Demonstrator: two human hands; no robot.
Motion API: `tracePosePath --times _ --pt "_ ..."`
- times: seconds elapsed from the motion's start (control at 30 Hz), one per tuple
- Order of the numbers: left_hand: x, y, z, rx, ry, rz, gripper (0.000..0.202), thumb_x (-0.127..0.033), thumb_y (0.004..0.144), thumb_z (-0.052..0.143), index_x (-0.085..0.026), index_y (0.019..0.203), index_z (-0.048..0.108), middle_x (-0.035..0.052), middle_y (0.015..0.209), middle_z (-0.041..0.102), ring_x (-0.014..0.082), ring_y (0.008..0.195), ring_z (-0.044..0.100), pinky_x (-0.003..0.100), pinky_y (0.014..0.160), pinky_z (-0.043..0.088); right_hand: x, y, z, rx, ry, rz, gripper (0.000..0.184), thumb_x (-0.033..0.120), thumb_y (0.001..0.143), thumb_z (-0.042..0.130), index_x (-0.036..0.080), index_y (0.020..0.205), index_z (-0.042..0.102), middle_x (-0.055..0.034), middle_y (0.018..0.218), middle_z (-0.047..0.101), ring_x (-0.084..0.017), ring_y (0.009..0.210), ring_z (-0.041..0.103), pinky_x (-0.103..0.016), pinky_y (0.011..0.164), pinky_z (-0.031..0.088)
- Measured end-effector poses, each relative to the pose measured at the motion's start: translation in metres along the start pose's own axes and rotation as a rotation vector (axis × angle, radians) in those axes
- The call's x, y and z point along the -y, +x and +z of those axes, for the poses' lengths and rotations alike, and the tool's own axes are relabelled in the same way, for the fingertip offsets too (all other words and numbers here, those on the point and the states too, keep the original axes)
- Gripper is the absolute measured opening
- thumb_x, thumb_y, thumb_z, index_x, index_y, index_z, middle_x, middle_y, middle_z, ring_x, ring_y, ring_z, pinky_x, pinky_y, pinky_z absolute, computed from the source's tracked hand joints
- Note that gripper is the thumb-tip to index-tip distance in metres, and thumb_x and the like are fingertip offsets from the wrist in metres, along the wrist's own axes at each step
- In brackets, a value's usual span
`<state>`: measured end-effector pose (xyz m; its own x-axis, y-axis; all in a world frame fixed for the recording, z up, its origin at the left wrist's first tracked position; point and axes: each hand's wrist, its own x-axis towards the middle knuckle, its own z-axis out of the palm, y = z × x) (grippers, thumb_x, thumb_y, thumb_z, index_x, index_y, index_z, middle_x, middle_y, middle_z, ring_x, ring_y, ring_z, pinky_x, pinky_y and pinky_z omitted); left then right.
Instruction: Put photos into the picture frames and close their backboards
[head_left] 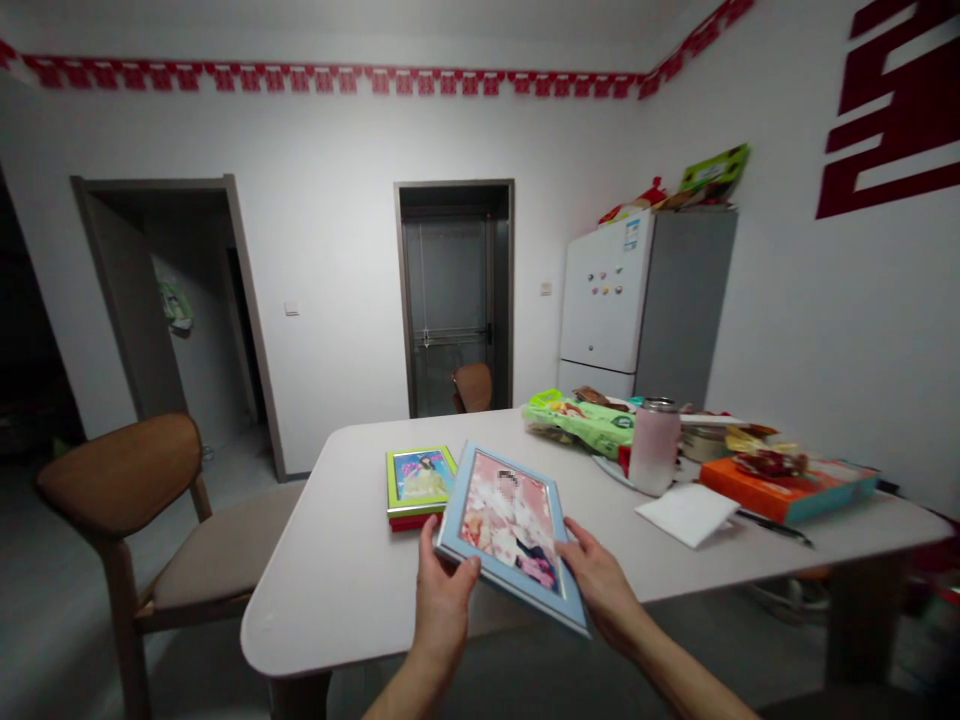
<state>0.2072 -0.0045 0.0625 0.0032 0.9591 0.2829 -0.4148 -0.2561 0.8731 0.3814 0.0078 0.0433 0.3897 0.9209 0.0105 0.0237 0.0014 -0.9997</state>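
Both my hands hold a light blue picture frame (514, 530), tilted, above the near edge of the white table. Its photo shows a figure in white on a pink background. My left hand (442, 595) grips the frame's lower left corner, thumb on the front edge. On the right edge, my right hand (596, 580) is closed, its other fingers partly hidden behind the frame. Just behind and left of it lies a yellow-green picture frame (390, 490) with a photo of a figure in a yellow dress. Something red (405, 523) sits beneath that frame.
On the right of the table (300, 600) stand a pink bottle (655, 450), a green bag (592, 425), white paper (688, 512), a black pen (780, 530) and an orange box (780, 490). A wooden chair (120, 470) is at the left. A fridge (604, 300) stands behind.
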Motion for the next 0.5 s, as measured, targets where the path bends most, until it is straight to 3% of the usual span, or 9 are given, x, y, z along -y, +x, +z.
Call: tracePosePath --times 0.07,0.13,0.23,0.37,0.5 --pt "0.019 0.004 0.006 0.104 0.111 -0.074 0.054 -0.014 0.064 0.055 -0.014 0.113 0.035 0.0093 0.107 0.057 0.0179 0.095 0.054 0.026 0.081 0.042 0.002 0.028 -0.031 0.004 -0.330 -0.042 0.054 0.026 0.071 0.038 0.009 0.123 0.037 -0.0060 0.080 0.067 -0.015 0.061 0.060 -0.023 0.055 0.044" --pt "0.040 0.003 0.017 0.208 0.358 -0.116 0.051 -0.008 0.068 0.046 -0.013 0.117 0.032 0.0095 0.110 0.056 0.0148 0.096 0.054 0.022 0.079 0.042 0.001 0.052 -0.056 0.066 -0.657 -0.095 0.051 0.021 0.071 0.034 0.007 0.118 0.043 -0.0061 0.080 0.067 -0.014 0.062 0.060 -0.020 0.055 0.042" --pt "0.065 0.000 0.031 0.266 0.668 -0.117 0.050 -0.005 0.069 0.043 -0.014 0.117 0.035 0.0072 0.109 0.056 0.0136 0.097 0.053 0.021 0.081 0.039 -0.001 0.076 -0.081 0.093 -0.828 -0.120 0.044 0.016 0.067 0.036 0.008 0.106 0.055 -0.0049 0.075 0.067 -0.013 0.061 0.059 -0.019 0.054 0.040" --pt "0.079 0.002 0.041 0.302 0.822 -0.099 0.042 -0.005 0.065 0.049 -0.017 0.106 0.048 0.0052 0.106 0.057 0.0177 0.098 0.049 0.026 0.086 0.033 -0.006 0.089 -0.093 0.063 -0.945 -0.148 0.040 0.015 0.068 0.036 0.013 0.100 0.059 -0.0025 0.066 0.067 -0.013 0.059 0.059 -0.019 0.053 0.038" --pt "0.081 0.007 0.045 0.345 0.916 -0.104 0.037 -0.006 0.065 0.050 -0.018 0.100 0.053 0.0056 0.105 0.056 0.0194 0.100 0.047 0.028 0.089 0.029 -0.010 0.093 -0.093 -0.023 -1.059 -0.201 0.039 0.015 0.068 0.037 0.014 0.100 0.059 -0.0048 0.077 0.068 -0.015 0.070 0.060 -0.020 0.060 0.040"
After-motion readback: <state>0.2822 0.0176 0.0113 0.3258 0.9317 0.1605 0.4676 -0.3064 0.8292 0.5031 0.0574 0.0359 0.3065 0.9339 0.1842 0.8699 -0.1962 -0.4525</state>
